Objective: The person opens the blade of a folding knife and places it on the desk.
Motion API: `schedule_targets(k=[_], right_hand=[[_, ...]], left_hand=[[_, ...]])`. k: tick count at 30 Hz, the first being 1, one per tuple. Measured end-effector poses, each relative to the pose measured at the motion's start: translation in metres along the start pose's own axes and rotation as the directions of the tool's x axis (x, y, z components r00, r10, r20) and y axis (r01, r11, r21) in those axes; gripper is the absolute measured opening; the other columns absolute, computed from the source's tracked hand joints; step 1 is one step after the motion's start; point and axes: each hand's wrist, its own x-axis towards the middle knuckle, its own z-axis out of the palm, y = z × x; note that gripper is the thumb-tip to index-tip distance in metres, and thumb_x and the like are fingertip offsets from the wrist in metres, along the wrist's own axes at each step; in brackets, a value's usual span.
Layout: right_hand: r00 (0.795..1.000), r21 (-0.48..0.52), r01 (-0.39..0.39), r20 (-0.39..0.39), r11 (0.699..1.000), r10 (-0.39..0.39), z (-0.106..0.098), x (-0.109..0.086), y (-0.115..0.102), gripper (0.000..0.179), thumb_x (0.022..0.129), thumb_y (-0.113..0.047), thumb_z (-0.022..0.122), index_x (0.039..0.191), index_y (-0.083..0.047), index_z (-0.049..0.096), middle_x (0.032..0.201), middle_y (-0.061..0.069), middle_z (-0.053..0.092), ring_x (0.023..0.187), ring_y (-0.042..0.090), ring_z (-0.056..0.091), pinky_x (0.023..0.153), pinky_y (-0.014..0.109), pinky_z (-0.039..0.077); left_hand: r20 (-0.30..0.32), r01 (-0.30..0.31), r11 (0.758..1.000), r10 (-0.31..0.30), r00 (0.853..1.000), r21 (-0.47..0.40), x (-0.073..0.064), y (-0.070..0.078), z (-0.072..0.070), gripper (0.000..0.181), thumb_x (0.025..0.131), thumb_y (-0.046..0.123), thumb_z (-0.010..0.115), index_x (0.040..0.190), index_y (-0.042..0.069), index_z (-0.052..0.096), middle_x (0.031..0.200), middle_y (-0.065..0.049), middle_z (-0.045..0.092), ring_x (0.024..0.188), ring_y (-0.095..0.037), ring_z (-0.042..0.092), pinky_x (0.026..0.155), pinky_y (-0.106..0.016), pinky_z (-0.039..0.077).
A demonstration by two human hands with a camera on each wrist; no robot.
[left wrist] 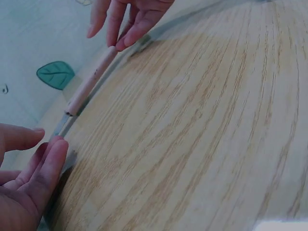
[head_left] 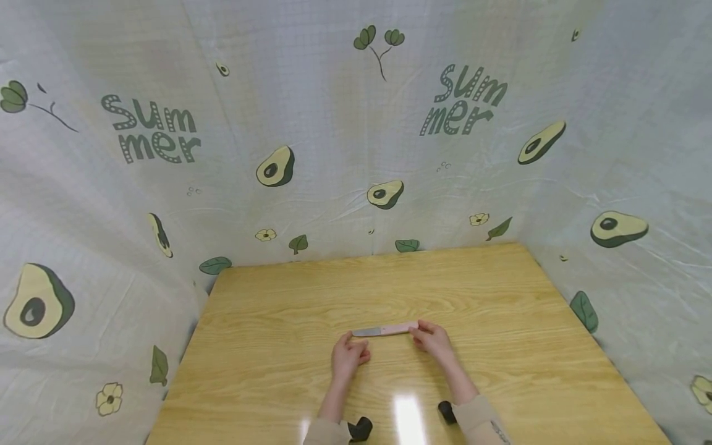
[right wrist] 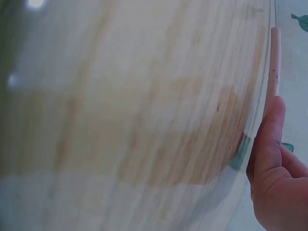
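Note:
In the head view, a knife with a pink handle and a grey blade lies crosswise between the two hands, its blade toward the left. My right hand pinches the handle's far end between thumb and fingers. At the blade's tip is my left hand, a finger touching it and the thumb held apart. The left wrist view shows the pink handle slanting up to the right hand; the left hand partly hides the blade. Beyond the right hand, the right wrist view shows the handle.
The hands are over a wood-grain table. Pale cloth printed with avocados and leaves stands along the back and both sides. A black object sits by the left wrist, another by the right. Light glares off the tabletop's front.

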Motion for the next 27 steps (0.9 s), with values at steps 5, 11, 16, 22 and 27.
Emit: schedule_targets(k=[5, 11, 16, 22, 27], right_hand=[[1.000, -0.050, 0.000, 0.018, 0.999, 0.001, 0.001, 0.000, 0.001, 0.056, 0.096, -0.010, 0.061, 0.137, 0.020, 0.038, 0.134, 0.037, 0.046, 0.099, 0.031, 0.065, 0.082, 0.033, 0.059], [0.999, -0.074, -0.001, 0.039, 0.997, 0.004, -0.001, -0.001, 0.002, 0.056, 0.095, -0.007, 0.060, 0.138, 0.020, 0.037, 0.133, 0.037, 0.047, 0.099, 0.030, 0.060, 0.080, 0.032, 0.059], [0.999, -0.060, 0.017, 0.042, 0.998, -0.014, -0.004, -0.001, 0.002, 0.059, 0.094, -0.007, 0.061, 0.140, 0.018, 0.034, 0.130, 0.034, 0.048, 0.097, 0.029, 0.058, 0.075, 0.030, 0.059], [0.983, -0.271, 0.182, 0.041, 0.945, -0.178, -0.013, -0.006, -0.002, 0.063, 0.095, -0.018, 0.063, 0.145, 0.008, 0.036, 0.141, 0.030, 0.039, 0.122, 0.047, 0.046, 0.094, 0.054, 0.052], [0.923, -0.492, 0.375, 0.119, 0.786, -0.366, -0.019, -0.010, -0.004, 0.069, 0.095, -0.029, 0.062, 0.148, 0.005, 0.033, 0.154, 0.032, 0.019, 0.137, 0.055, 0.017, 0.103, 0.078, 0.023]], left_hand=[[0.085, -0.007, 0.998, 0.001, 0.996, 0.060, 0.001, 0.003, -0.006, 0.072, 0.085, -0.006, 0.066, 0.142, -0.022, 0.024, 0.079, -0.012, 0.065, 0.064, -0.014, 0.067, 0.061, -0.027, 0.061], [0.158, 0.001, 0.987, -0.026, 0.987, 0.159, 0.002, 0.008, -0.013, 0.075, 0.088, 0.002, 0.068, 0.144, -0.018, 0.024, 0.078, -0.010, 0.068, 0.062, -0.014, 0.068, 0.059, -0.027, 0.061], [0.168, -0.044, 0.976, 0.007, 0.986, 0.212, 0.002, 0.009, -0.021, 0.075, 0.088, 0.008, 0.071, 0.145, -0.016, 0.027, 0.079, -0.011, 0.067, 0.061, -0.014, 0.067, 0.057, -0.027, 0.061], [0.061, -0.270, 0.900, 0.265, 0.962, 0.342, 0.000, 0.010, -0.030, 0.046, 0.093, 0.011, 0.066, 0.131, -0.010, 0.053, 0.079, -0.006, 0.062, 0.065, -0.016, 0.063, 0.053, -0.022, 0.055], [0.030, -0.415, 0.766, 0.461, 0.887, 0.491, -0.002, 0.015, -0.035, 0.029, 0.097, 0.014, 0.061, 0.120, -0.004, 0.064, 0.100, -0.011, 0.064, 0.092, -0.027, 0.063, 0.077, -0.037, 0.058]])
